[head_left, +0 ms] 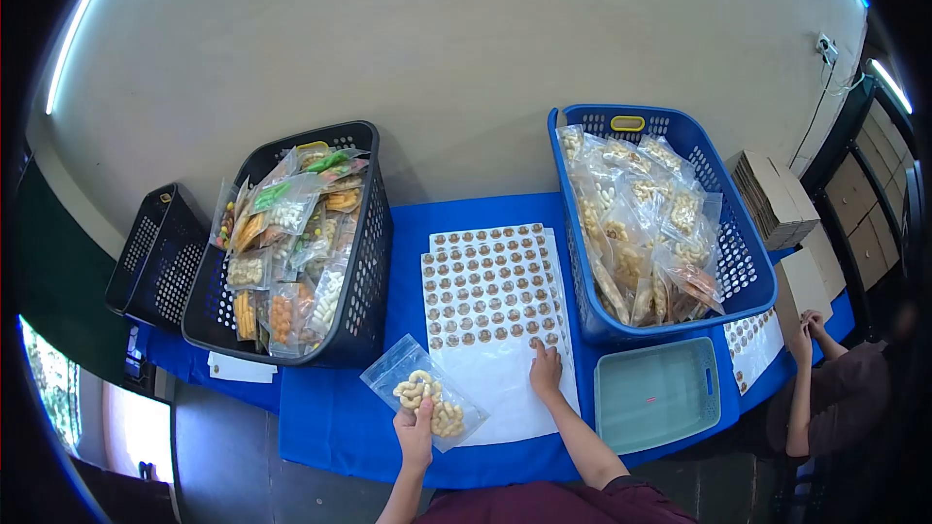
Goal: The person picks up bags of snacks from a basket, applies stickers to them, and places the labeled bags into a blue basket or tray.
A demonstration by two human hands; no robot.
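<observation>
We stand at the worktop (340, 427) with its blue cover, and take the sticker sheet (490, 301) at its middle as our landmark. Right of the sheet stands the blue basket (752, 277) of unlabelled snack bags; left of it the black basket (374, 262) holds filled packs. Just right of the sheet's lower end lies 1 teal tray (655, 393). Our left hand (416, 432) is clamped on a clear snack bag (422, 393) at the sheet's lower left corner. Our right hand (546, 369) presses 1 extended fingertip on the sheet's lowest row of stickers. We judge the step to be peeling a sticker; next it needs lifting cleanly and pressing onto the bag.
</observation>
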